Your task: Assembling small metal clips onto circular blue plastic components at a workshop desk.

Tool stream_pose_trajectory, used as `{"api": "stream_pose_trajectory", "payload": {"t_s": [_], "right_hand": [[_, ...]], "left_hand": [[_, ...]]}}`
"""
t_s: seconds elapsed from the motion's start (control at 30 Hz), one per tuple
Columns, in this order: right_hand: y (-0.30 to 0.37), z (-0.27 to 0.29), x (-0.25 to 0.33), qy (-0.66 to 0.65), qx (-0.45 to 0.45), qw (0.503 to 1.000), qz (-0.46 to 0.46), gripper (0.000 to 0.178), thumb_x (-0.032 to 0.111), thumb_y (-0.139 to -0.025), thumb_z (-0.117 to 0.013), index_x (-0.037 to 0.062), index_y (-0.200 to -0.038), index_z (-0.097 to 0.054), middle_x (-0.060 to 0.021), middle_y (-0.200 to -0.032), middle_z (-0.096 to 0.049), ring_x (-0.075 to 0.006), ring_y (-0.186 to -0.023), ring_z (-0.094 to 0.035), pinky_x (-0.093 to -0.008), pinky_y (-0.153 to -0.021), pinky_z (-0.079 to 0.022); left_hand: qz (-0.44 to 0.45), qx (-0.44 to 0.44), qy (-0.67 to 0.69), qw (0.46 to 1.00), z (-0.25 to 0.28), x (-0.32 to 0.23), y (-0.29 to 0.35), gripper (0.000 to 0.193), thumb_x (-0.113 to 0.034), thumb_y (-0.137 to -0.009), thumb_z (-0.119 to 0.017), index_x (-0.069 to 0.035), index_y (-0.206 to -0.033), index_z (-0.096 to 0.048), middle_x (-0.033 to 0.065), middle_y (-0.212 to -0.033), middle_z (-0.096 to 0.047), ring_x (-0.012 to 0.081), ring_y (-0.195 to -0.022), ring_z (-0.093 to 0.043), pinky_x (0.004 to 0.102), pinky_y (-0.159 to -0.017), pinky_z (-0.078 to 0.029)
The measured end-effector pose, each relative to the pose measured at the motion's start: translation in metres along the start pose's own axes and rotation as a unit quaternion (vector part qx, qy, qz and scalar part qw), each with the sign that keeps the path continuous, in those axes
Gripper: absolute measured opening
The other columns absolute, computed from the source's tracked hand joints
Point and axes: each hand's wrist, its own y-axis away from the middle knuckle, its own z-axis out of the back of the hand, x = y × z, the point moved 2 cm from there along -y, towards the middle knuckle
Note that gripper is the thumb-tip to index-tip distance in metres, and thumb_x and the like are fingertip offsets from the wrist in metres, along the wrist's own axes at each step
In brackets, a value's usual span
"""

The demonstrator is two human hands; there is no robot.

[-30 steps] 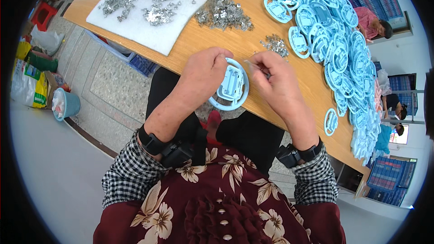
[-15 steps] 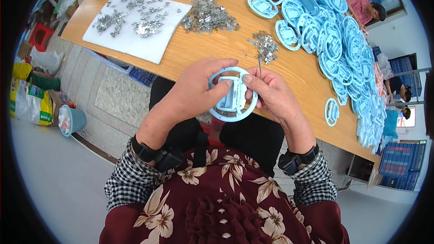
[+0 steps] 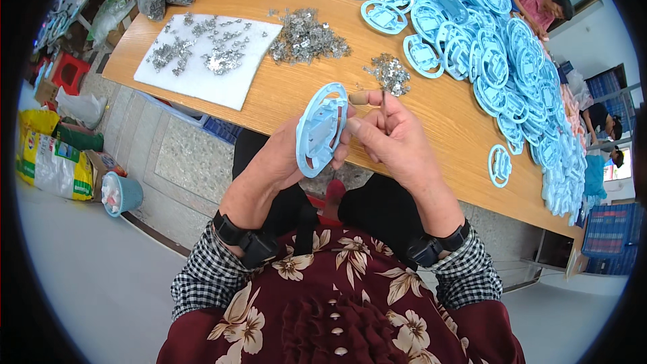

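My left hand (image 3: 273, 152) is closed around a light blue plastic toy steering wheel (image 3: 322, 131), held tilted on edge above my lap with its moulded middle facing right. Close beside its right rim is my right hand (image 3: 397, 138), fingers curled and thumb toward the wheel. A thin dark metal rod-like tool (image 3: 385, 104) stands up between my right fingers; its lower part is hidden in the hand. Whether the right fingertips also pinch a small piece cannot be seen. Just beyond the hands lies a small pile of silvery metal clips (image 3: 389, 74).
A large heap of blue steering wheels (image 3: 495, 67) covers the table's right side, with one single wheel (image 3: 499, 166) apart. Further left are a bigger pile of metal pieces (image 3: 310, 37) and a white foam sheet (image 3: 249, 81) strewn with more. Co-workers sit far right.
The steering wheel has turned from facing me to tilted on edge, and shifted slightly left. My left thumb has left its face; my right hand has come away from its rim.
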Motion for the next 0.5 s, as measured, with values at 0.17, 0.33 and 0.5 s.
{"api": "stream_pose_trajectory", "payload": {"t_s": [0.17, 0.33, 0.5], "right_hand": [[-0.001, 0.001, -0.003, -0.045, 0.034, 0.998, 0.005, 0.027, 0.015, -0.094, -0.07, 0.0006, -0.114, -0.058, -0.002, -0.072, -0.067, -0.0048, -0.064, -0.061, -0.024, -0.053, -0.042], [-0.003, 0.015, -0.01, 0.021, 0.065, 0.996, -0.061, 0.026, 0.017, -0.093, -0.072, 0.0017, -0.108, -0.059, -0.0009, -0.069, -0.066, -0.0031, -0.055, -0.054, -0.0206, -0.049, -0.035], [-0.002, 0.023, -0.015, -0.024, 0.041, 0.996, -0.071, 0.026, 0.019, -0.092, -0.073, 0.0011, -0.107, -0.061, 0.005, -0.066, -0.057, -0.0021, -0.053, -0.046, -0.0193, -0.048, -0.033]], "left_hand": [[0.025, 0.072, -0.03, 0.997, 0.005, 0.008, 0.006, 0.037, -0.033, -0.104, -0.05, 0.0, -0.122, -0.057, 0.0091, -0.093, -0.064, 0.0156, -0.074, -0.062, 0.0279, -0.063, -0.051], [0.06, 0.079, 0.078, 0.992, 0.004, 0.015, 0.01, 0.037, -0.035, -0.103, -0.05, -0.005, -0.122, -0.059, 0.012, -0.097, -0.064, 0.0184, -0.075, -0.061, 0.0291, -0.062, -0.049], [0.133, 0.114, 0.247, 0.953, 0.011, 0.023, 0.002, 0.038, -0.038, -0.103, -0.049, -0.007, -0.122, -0.059, 0.0138, -0.1, -0.063, 0.0205, -0.075, -0.059, 0.0309, -0.061, -0.047]]}}
